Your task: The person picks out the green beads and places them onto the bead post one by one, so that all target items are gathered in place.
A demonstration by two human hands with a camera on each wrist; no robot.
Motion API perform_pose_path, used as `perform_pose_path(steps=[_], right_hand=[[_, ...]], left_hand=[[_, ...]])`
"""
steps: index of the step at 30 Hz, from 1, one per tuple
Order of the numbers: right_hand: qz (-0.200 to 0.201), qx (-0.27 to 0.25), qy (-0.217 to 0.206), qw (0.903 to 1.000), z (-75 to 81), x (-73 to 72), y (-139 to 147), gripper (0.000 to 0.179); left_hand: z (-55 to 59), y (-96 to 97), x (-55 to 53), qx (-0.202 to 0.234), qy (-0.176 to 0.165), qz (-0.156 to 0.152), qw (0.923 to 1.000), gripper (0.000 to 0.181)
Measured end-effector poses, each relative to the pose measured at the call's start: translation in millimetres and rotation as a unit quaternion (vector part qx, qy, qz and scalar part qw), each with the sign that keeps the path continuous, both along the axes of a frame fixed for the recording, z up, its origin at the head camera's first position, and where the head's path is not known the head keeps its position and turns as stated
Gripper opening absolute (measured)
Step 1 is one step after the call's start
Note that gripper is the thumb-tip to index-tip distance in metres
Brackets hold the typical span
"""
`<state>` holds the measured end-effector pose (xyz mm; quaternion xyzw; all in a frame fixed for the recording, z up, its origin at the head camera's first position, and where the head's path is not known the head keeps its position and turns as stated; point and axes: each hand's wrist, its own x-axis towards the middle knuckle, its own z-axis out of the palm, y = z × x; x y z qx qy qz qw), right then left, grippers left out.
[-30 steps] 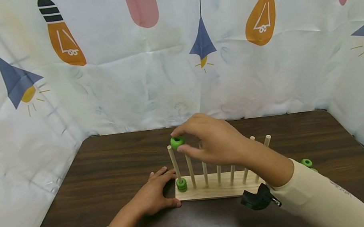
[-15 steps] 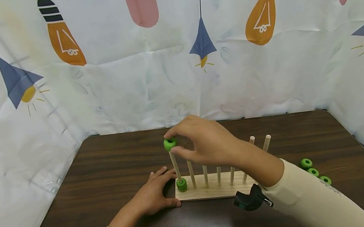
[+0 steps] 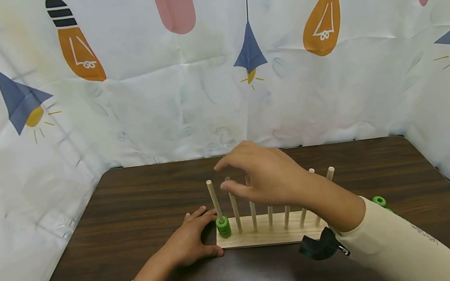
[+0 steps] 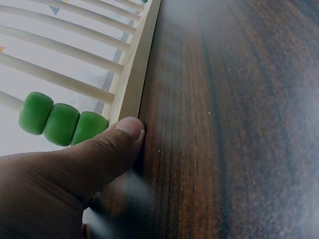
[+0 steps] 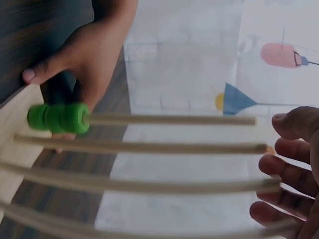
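Note:
A pale wooden peg board (image 3: 269,235) with several upright pegs stands on the table. Three green beads (image 4: 62,124) are stacked at the foot of its leftmost peg (image 3: 215,202). My left hand (image 3: 190,239) holds the board's left end, thumb at the front corner and fingers toward the back; in the left wrist view the thumb lies against the edge, beside the lowest bead. Above the pegs hovers my right hand (image 3: 264,173), its thumb and fingers apart and nothing between them. The right wrist view shows its fingertips (image 5: 271,164) near the peg tops.
More green beads (image 3: 379,201) lie on the table right of the board, partly hidden by the right sleeve. The dark wood table (image 3: 148,194) is backed by a white sheet (image 3: 148,114) printed with lamps and bulbs. Both wrists carry dark straps.
The right hand brought a green bead left to the top of the leftmost peg and let go. The bead dropped onto the stack, and the hand moved back right. The left hand stayed put.

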<state>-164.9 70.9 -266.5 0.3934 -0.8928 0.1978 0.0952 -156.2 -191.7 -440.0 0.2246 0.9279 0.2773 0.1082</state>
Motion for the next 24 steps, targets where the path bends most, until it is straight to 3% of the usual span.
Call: perform_pose_path(steps=[10, 24], right_hand=[[-0.031, -0.02, 0.028, 0.9989, 7.3, 5.9, 58, 0.03], [-0.116, -0.053, 0.011, 0.9918, -7.9, 16.0, 152, 0.032]], left_hand=[[-1.4, 1.9, -0.1, -0.012, 0.011, 0.002, 0.9999, 0.073], [-1.1, 3.6, -0.5, -0.023, 0.011, 0.01, 0.9996, 0.079]])
